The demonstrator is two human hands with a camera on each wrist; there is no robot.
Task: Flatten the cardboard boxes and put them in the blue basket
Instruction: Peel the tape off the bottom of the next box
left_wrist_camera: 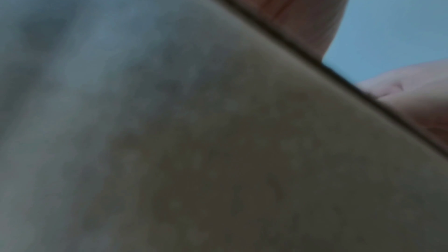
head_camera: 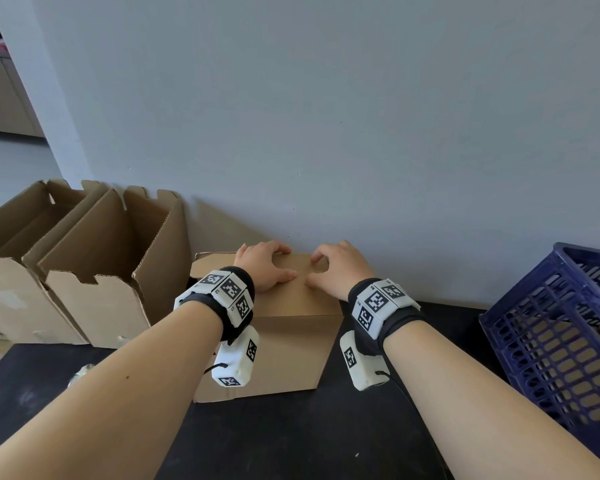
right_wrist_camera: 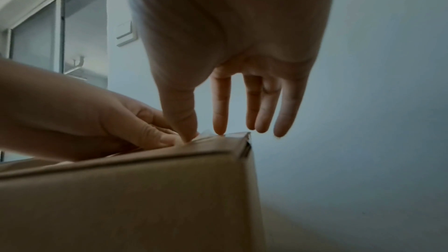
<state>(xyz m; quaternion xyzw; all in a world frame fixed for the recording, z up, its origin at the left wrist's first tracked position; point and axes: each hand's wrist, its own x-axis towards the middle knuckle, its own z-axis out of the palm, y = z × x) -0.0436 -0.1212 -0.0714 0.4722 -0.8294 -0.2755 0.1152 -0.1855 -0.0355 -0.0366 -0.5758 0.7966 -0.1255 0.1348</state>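
A closed brown cardboard box stands on the black table against the wall. Both hands are on its top. My left hand lies across the left part of the top, fingers reaching the far edge and thumb stretched toward the middle. My right hand is arched over the right part. In the right wrist view its thumb and fingertips touch the box near the far corner, next to the left hand. Blurred cardboard fills the left wrist view. The blue basket stands at the right.
Two open, upright cardboard boxes stand side by side at the left, close to the closed box. The grey wall runs directly behind everything. The basket holds something brown, seen through its slots.
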